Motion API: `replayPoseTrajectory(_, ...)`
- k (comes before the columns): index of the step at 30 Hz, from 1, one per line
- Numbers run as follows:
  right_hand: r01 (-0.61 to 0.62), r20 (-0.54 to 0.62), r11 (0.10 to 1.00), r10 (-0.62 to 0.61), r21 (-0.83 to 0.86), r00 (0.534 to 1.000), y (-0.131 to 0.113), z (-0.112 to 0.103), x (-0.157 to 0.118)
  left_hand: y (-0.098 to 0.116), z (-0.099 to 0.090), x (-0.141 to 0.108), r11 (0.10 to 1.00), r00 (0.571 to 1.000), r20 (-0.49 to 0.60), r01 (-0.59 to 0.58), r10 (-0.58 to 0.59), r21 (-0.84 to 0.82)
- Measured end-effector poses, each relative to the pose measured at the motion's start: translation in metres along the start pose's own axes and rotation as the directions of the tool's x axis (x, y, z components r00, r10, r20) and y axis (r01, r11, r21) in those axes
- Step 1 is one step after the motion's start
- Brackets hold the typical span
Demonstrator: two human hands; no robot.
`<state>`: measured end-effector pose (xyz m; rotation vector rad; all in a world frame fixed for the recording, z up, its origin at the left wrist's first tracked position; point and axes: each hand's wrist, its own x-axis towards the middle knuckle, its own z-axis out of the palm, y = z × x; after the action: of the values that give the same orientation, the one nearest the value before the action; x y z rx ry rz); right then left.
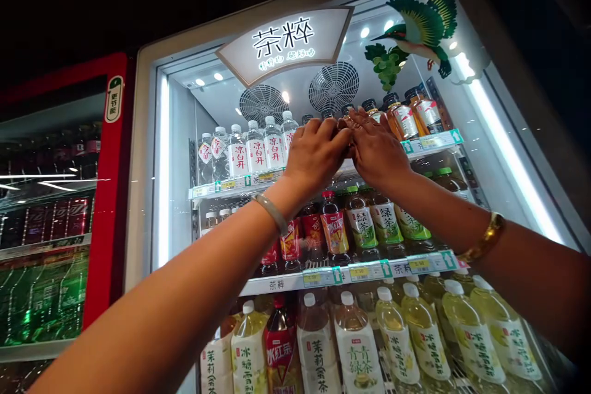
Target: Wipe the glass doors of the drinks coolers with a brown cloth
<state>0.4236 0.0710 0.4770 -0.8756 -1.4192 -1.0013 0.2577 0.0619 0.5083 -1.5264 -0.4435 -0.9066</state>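
Both arms stretch up to the top shelf of a lit drinks fridge. My left hand [317, 151], below a pale bangle [271, 212], has its fingers curled inward. My right hand [379, 151], on the arm with a gold bracelet [484, 237], meets it, fingers bent and close together. Whatever lies between the two hands is hidden behind them. Nearest to them on that shelf are clear water bottles [274, 144] at the left and amber bottles with black caps [402, 118] at the right.
Below the hands, a shelf holds red-labelled tea bottles [336, 226] and green tea bottles [362, 218]. Large pale-yellow bottles [418, 335] fill the lowest visible shelf. Price strips [364, 272] edge the shelves. A red-framed fridge [108, 197] with drinks stands at the left.
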Motion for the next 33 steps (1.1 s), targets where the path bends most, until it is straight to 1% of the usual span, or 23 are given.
replayPoseTrajectory(1, -0.016, 0.012, 1.0, 0.017, -0.011, 1.0, -0.006, 0.001, 0.002, -0.011, -0.004, -0.004, 1.0, 1.0, 0.015, -0.01, 0.01, 0.01)
replayPoseTrajectory(2, -0.029, 0.017, 0.999, 0.03, -0.022, 0.999, -0.013, 0.002, 0.004, -0.021, -0.006, -0.007, 1.0, 1.0, 0.016, 0.009, -0.009, 0.024)
replayPoseTrajectory(4, -0.035, 0.018, 0.999, 0.036, -0.036, 0.999, -0.027, 0.006, 0.009, -0.034, -0.009, -0.014, 0.995, 0.996, -0.014, 0.092, -0.091, 0.039)
replayPoseTrajectory(6, -0.017, 0.03, 0.999, 0.018, -0.046, 0.999, -0.041, 0.011, 0.015, -0.036, -0.009, -0.021, 0.988, 0.988, -0.047, 0.152, -0.15, 0.034)
replayPoseTrajectory(7, -0.009, 0.042, 0.999, 0.011, -0.05, 0.999, -0.047, 0.014, 0.017, -0.035, -0.008, -0.024, 0.986, 0.985, -0.06, 0.162, -0.16, 0.029)
replayPoseTrajectory(8, -0.002, 0.055, 0.999, 0.005, -0.054, 0.998, -0.053, 0.017, 0.018, -0.035, -0.008, -0.027, 0.989, 0.987, -0.064, 0.146, -0.145, 0.026)
replayPoseTrajectory(10, 0.005, 0.072, 0.997, 0.0, -0.074, 0.997, -0.06, 0.022, 0.017, -0.043, -0.011, -0.034, 0.998, 0.998, -0.047, 0.052, -0.05, 0.029)
replayPoseTrajectory(12, 0.002, 0.078, 0.994, 0.006, -0.107, 0.997, -0.065, 0.027, 0.014, -0.063, -0.016, -0.04, 0.998, 0.999, -0.012, -0.053, 0.053, 0.033)
replayPoseTrajectory(13, -0.007, 0.08, 0.992, 0.017, -0.123, 0.997, -0.066, 0.03, 0.013, -0.075, -0.018, -0.042, 0.997, 0.998, -0.001, -0.069, 0.069, 0.034)
replayPoseTrajectory(14, -0.023, 0.077, 0.991, 0.034, -0.135, 0.996, -0.068, 0.032, 0.011, -0.086, -0.02, -0.045, 0.998, 0.999, -0.008, -0.048, 0.048, 0.034)
replayPoseTrajectory(16, -0.065, 0.061, 0.988, 0.074, -0.143, 0.995, -0.073, 0.038, 0.01, -0.101, -0.021, -0.049, 0.998, 0.995, -0.074, 0.065, -0.063, 0.026)
replayPoseTrajectory(17, -0.091, 0.045, 0.985, 0.099, -0.144, 0.994, -0.076, 0.041, 0.009, -0.102, -0.02, -0.051, 0.993, 0.987, -0.115, 0.114, -0.111, 0.015)
replayPoseTrajectory(18, -0.118, 0.025, 0.982, 0.123, -0.146, 0.992, -0.079, 0.045, 0.009, -0.1, -0.019, -0.053, 0.991, 0.98, -0.146, 0.134, -0.132, 0.001)
replayPoseTrajectory(19, -0.139, 0.005, 0.979, 0.141, -0.15, 0.99, -0.082, 0.048, 0.009, -0.095, -0.018, -0.056, 0.993, 0.98, -0.158, 0.118, -0.118, -0.01)
replayPoseTrajectory(20, -0.15, -0.013, 0.977, 0.15, -0.155, 0.989, -0.084, 0.05, 0.009, -0.089, -0.018, -0.059, 0.997, 0.985, -0.152, 0.076, -0.078, -0.018)
replayPoseTrajectory(22, -0.143, -0.038, 0.977, 0.139, -0.159, 0.99, -0.087, 0.055, 0.008, -0.081, -0.018, -0.065, 0.998, 0.993, -0.107, -0.056, 0.052, -0.032)
replayPoseTrajectory(24, -0.132, -0.057, 0.98, 0.124, -0.151, 0.991, -0.089, 0.056, 0.006, -0.082, -0.019, -0.068, 0.986, 0.986, -0.064, -0.155, 0.151, -0.059)
replayPoseTrajectory(25, -0.139, -0.066, 0.979, 0.13, -0.147, 0.989, -0.089, 0.056, 0.006, -0.086, -0.019, -0.068, 0.984, 0.986, -0.057, -0.164, 0.16, -0.076)
replayPoseTrajectory(26, -0.151, -0.074, 0.977, 0.142, -0.149, 0.987, -0.09, 0.055, 0.006, -0.09, -0.019, -0.067, 0.985, 0.989, -0.061, -0.143, 0.138, -0.092)
replayPoseTrajectory(28, -0.148, -0.06, 0.974, 0.14, -0.172, 0.988, -0.094, 0.052, 0.006, -0.094, -0.017, -0.065, 0.993, 0.994, -0.103, -0.037, 0.025, -0.114)
replayPoseTrajectory(30, -0.08, 0.0, 0.975, 0.082, -0.208, 0.997, -0.098, 0.049, 0.005, -0.091, -0.016, -0.066, 0.991, 0.987, -0.15, 0.046, -0.064, -0.124)
replayPoseTrajectory(31, -0.036, 0.038, 0.975, 0.045, -0.221, 0.998, -0.099, 0.047, 0.005, -0.089, -0.016, -0.068, 0.991, 0.986, -0.156, 0.046, -0.065, -0.124)
replayPoseTrajectory(33, 0.031, 0.098, 0.973, -0.009, -0.227, 0.995, -0.102, 0.044, 0.004, -0.087, -0.017, -0.071, 0.992, 0.992, -0.127, -0.038, 0.023, -0.117)
